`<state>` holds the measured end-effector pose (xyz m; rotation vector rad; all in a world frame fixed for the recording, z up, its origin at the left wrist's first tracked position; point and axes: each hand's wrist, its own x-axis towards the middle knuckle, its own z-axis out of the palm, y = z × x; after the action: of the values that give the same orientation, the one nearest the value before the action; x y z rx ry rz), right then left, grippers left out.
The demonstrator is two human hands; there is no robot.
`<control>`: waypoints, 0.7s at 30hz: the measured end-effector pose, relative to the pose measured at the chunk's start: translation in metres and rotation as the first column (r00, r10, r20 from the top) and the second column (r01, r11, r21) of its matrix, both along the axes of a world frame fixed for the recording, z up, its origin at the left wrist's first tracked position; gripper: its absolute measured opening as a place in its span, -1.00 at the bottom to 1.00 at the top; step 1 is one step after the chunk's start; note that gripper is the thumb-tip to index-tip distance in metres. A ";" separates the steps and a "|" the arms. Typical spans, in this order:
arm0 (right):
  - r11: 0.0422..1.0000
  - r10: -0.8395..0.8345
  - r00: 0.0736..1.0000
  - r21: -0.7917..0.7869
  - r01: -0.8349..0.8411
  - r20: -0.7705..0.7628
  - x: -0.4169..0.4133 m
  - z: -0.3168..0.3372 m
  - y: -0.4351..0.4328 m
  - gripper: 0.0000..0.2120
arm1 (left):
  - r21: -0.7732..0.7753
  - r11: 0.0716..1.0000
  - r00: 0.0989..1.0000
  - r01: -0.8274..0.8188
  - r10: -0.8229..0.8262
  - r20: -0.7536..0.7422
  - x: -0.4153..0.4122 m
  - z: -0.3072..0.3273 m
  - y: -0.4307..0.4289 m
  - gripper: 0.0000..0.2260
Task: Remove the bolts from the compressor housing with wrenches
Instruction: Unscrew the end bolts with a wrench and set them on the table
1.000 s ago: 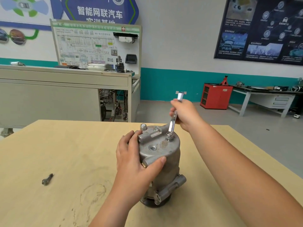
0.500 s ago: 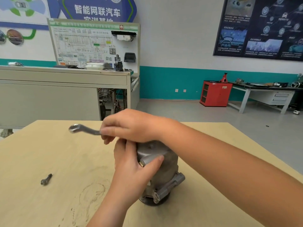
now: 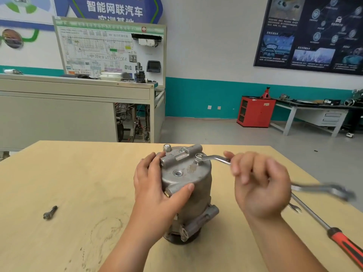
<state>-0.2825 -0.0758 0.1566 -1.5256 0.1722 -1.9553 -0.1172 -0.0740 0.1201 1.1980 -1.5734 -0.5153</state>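
Note:
The grey compressor housing stands upright in the middle of the wooden table. My left hand grips its left side, thumb across the front. A silver ring wrench sits with its ring on a raised bolt at the top right of the housing. Its handle runs right through my right hand, whose blurred, curled fingers hold the shank. Another bolt stands at the top rear. A loose bolt lies on the table at the left.
A long screwdriver with a red and black handle lies along the table's right edge. The open end of a second wrench shows below my right hand. A grey workbench stands beyond the table.
The wrench has swung round on the bolt: it pointed away a second ago, left half a second ago, and right now. My right hand moved with it. The left hand stayed put.

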 end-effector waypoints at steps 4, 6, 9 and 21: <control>0.850 -0.032 0.860 0.466 -0.244 0.509 -0.005 0.027 -0.055 -0.66 | -0.040 0.999 1.000 -0.012 0.012 -0.020 0.004 -0.003 0.000 -0.14; 0.721 -0.105 0.909 0.660 -0.210 0.403 0.002 0.037 -0.087 -0.86 | -0.055 0.998 1.000 -0.005 0.004 -0.014 0.004 -0.003 -0.001 -0.13; 0.604 -0.074 0.983 0.777 0.180 -0.170 0.014 0.044 -0.123 -0.77 | -0.054 0.999 1.000 0.005 -0.007 -0.028 0.002 -0.003 0.002 -0.12; 0.966 -0.195 -0.126 -0.213 0.147 -0.973 0.116 0.083 -0.081 -0.82 | -0.047 0.999 1.000 -0.003 0.003 -0.012 0.000 0.003 0.003 -0.24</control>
<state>-0.1660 -0.1566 0.2400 -2.8207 1.0439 -0.3201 -0.1171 -0.0714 0.1230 1.1597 -1.5648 -0.4809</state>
